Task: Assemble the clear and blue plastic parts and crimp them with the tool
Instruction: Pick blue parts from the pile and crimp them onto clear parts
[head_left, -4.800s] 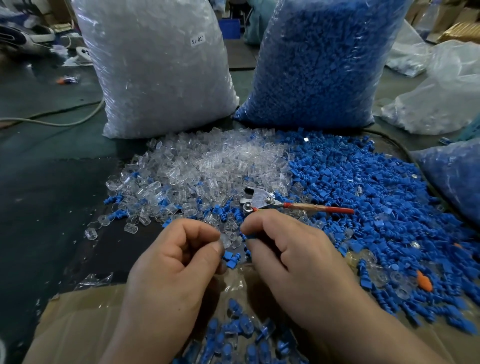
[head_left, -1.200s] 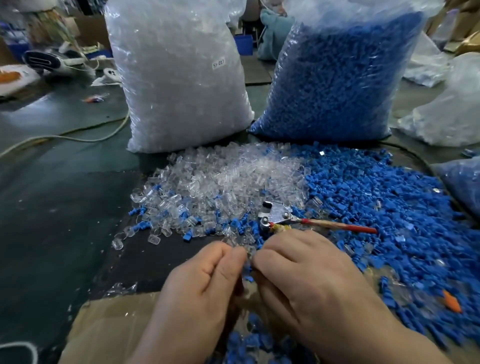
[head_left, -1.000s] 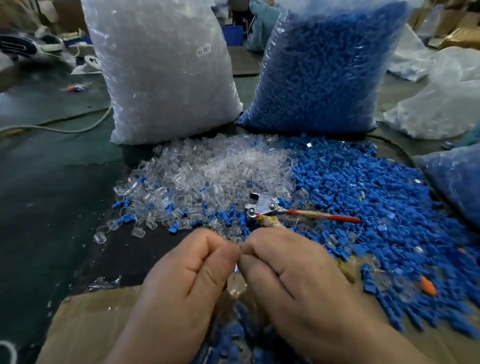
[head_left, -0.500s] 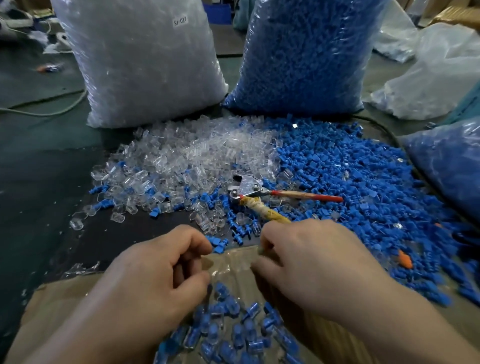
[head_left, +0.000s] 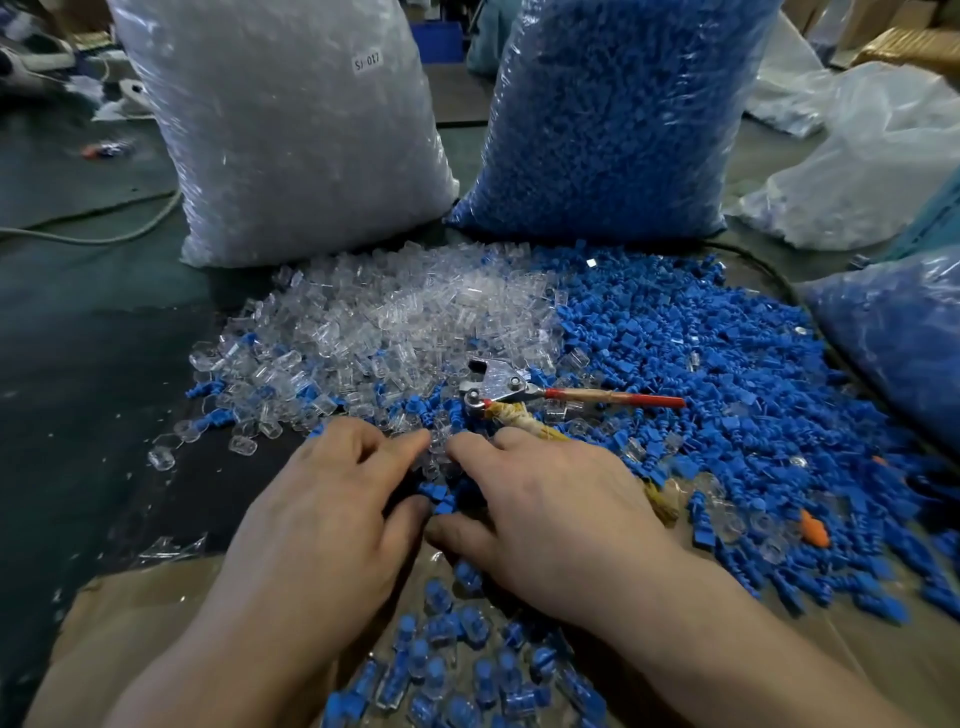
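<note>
dark surface (head_left: 78, 395); left hand (head_left: 332, 514), right hand (head_left: 556, 525) on loose parts (head_left: 439, 454)

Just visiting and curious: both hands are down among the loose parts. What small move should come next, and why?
Probably each hand picks up one piece: the left hand a clear part, the right hand a blue part. Both lie with straight fingers on the mixed parts, apparently holding nothing. The tool lies ungripped on the pile, with nothing ready to crimp.
</note>
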